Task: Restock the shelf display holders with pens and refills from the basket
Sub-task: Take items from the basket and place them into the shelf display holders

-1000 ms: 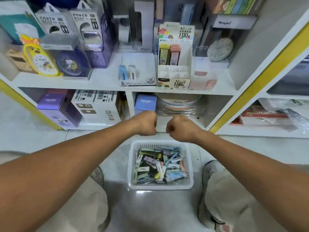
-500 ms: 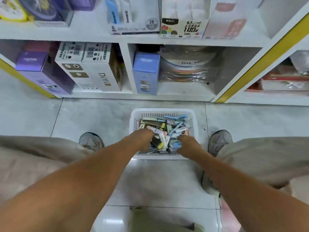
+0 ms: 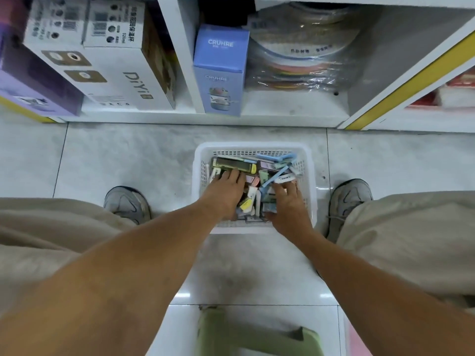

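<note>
A white mesh basket (image 3: 253, 147) sits on the floor between my feet, filled with several small colourful refill packs (image 3: 263, 176) and a long dark green pack (image 3: 232, 163) at the back. My left hand (image 3: 226, 192) reaches into the basket's left half, its straight fingers resting on the packs just below the green pack. In the right half, my right hand (image 3: 288, 205) lies with fingers spread, the tips touching a white and blue pack (image 3: 284, 179). I see no pack lifted. The shelf display holders are out of view.
The bottom shelf holds a blue box (image 3: 221, 70), a white box (image 3: 102, 60), a purple box (image 3: 33, 88) and wrapped round discs (image 3: 303, 52). My shoes (image 3: 127, 204) flank the basket. A green stool (image 3: 257, 335) stands below me.
My view tilted down from the shelf to the floor. Both hands dropped from in front of the shelf into the basket, and their fingers uncurled onto the packs.
</note>
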A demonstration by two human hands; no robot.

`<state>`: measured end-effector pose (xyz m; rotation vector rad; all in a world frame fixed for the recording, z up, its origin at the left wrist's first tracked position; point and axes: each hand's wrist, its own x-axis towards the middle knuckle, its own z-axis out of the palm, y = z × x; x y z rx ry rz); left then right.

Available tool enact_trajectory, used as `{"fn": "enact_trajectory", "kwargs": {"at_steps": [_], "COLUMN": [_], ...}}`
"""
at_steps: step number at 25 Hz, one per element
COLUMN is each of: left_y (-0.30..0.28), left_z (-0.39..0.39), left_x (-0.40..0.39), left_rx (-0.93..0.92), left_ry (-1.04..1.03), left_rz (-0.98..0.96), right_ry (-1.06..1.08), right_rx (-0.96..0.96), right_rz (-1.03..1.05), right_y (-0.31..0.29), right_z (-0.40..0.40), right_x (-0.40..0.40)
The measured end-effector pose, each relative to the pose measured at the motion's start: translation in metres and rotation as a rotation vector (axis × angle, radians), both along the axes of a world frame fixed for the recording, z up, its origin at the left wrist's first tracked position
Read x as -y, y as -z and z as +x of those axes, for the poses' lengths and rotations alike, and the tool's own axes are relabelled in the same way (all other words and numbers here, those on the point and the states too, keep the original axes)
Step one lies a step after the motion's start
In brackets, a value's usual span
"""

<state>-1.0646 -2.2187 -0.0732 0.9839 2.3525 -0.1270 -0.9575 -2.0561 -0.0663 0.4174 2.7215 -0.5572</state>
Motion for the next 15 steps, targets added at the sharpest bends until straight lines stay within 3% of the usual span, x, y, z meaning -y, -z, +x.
{"fn": "enact_trajectory", "kwargs": {"at_steps": [7,15], "left_y": [0.01,0.016], "left_z": [-0.01,0.011], "left_x": [-0.005,-0.011], "left_rx": [0.068,-0.085], "left_ry": [-0.008,-0.079], "left_rz": [0.053,0.042], "right_ry": [0.003,0.094], "right_rx": [-0.155,-0.208], "right_rz": [-0.075,-0.109], "right_y": [0.002,0.008], "right_z": [-0.001,0.0], "right_x": [0.001,-0.004]}}
